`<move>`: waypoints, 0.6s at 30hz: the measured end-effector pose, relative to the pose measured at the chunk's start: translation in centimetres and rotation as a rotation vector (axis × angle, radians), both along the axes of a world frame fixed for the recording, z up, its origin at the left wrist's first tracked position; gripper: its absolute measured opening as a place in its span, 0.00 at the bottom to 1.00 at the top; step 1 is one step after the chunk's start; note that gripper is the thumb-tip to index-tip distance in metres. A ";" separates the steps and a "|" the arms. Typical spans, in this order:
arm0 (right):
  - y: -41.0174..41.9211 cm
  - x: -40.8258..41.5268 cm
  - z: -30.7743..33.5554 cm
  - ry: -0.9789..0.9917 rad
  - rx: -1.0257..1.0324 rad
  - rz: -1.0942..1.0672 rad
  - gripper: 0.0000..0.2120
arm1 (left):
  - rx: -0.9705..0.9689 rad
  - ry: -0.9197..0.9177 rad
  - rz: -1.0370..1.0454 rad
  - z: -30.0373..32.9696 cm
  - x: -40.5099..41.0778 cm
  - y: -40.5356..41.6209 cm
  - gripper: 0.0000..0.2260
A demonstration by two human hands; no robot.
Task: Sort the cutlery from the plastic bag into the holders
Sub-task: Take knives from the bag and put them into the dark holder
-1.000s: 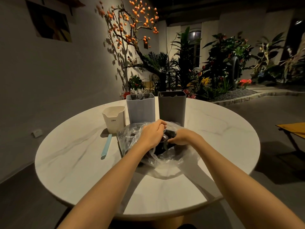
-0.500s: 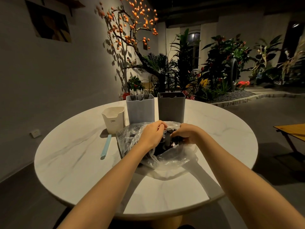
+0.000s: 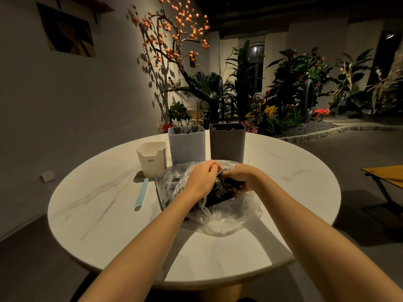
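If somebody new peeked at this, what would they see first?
Probably the two hands, left hand and right hand, digging into the crinkly plastic bag of dark cutlery in the middle of the round white table. Just behind stand three holders in a row, and a tree with orange fruits glows against the wall.

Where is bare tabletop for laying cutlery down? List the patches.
Bare marble lies left of the blue stick, to the table's edge. More lies right of the bag and dark holder, and along the near edge between the forearms. It is crowded around the cup, light holder and bag.
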State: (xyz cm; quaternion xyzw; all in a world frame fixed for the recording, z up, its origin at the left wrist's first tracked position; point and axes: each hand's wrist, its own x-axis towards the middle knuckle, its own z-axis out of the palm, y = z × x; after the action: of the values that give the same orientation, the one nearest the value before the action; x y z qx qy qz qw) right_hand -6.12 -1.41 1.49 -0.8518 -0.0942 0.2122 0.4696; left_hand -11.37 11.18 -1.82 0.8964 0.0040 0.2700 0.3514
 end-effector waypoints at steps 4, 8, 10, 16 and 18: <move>-0.3 -0.2 0.2 0.011 0.030 0.009 0.20 | 0.005 -0.037 0.017 0.1 0.0 -0.2 0.12; -0.9 -0.5 0.4 -0.040 -0.040 0.053 0.11 | 0.019 -0.050 0.024 0.2 -0.1 -0.2 0.10; -1.0 -0.4 0.4 -0.081 -0.140 0.072 0.12 | 0.025 -0.048 0.023 0.2 -0.2 -0.3 0.11; -0.9 -0.4 0.6 -0.141 -0.253 0.099 0.06 | 0.050 -0.038 0.019 0.5 -0.4 -0.6 0.11; -1.0 -0.4 0.8 -0.157 -0.272 0.095 0.04 | 0.063 -0.035 0.015 0.6 -0.5 -0.6 0.11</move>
State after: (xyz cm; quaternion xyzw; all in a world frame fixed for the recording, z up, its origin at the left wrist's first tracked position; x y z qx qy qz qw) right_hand -6.54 -2.46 2.27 -0.9161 -0.1414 0.1777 0.3303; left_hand -11.86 10.55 -1.19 0.9022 -0.0039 0.2885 0.3208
